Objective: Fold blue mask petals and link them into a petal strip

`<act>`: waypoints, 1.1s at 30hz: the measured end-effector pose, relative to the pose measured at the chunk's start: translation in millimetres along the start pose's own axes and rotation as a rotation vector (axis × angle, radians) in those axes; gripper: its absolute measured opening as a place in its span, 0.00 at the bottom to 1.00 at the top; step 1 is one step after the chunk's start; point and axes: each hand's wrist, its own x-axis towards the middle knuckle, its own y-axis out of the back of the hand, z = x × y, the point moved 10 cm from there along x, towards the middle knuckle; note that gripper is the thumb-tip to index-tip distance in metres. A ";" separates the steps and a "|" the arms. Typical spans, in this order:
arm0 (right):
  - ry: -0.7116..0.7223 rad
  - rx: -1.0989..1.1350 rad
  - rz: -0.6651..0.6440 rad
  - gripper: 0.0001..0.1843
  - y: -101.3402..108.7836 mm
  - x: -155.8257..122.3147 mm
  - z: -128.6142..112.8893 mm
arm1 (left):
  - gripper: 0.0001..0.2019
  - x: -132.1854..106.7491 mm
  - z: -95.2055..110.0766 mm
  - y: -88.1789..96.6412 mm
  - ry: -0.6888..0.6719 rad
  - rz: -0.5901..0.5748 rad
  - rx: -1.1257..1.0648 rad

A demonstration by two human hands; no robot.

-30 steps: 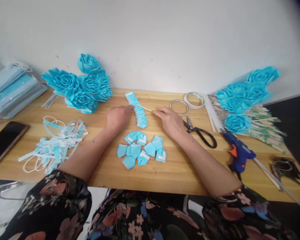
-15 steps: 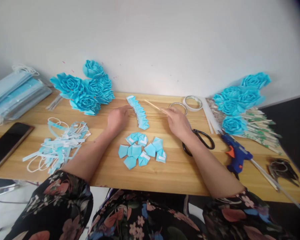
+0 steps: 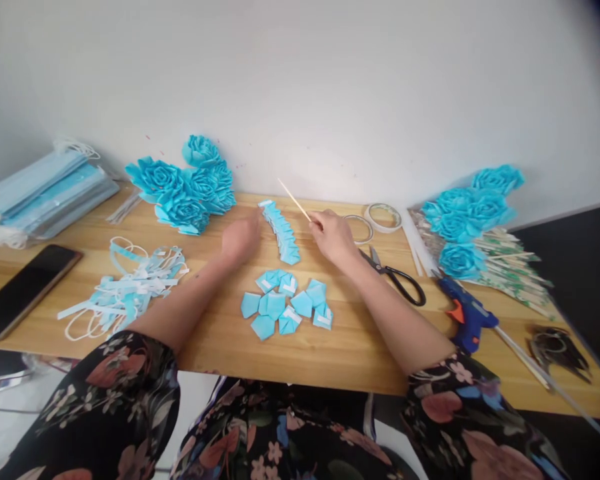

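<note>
Stick (image 3: 294, 199) swung steeper in right hand (image 3: 334, 236); tape roll (image 3: 385, 228) print illegible

The right hand (image 3: 331, 235) has swung the stick (image 3: 295, 199) away from the blue strip (image 3: 283, 235), toward the wall (image 3: 320, 100).

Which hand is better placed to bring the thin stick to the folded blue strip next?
Right, probably. The right hand holds the thin stick near the folded blue strip. The left hand, at the strip's left side, shows no stick and seems better placed to steady the strip.
</note>
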 end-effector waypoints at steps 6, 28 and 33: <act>0.002 -0.069 -0.062 0.23 -13.6 -11.5 -3.2 | 0.26 7.9 -3.2 7.3 0.062 0.041 0.010; 0.097 -0.220 -0.149 0.21 -35.3 -7.7 -18.9 | 0.25 22.9 -4.4 0.2 -0.044 0.052 0.160; 0.036 -0.249 -0.170 0.20 -32.9 -5.3 -14.0 | 0.25 22.8 -5.9 0.5 -0.043 0.056 0.174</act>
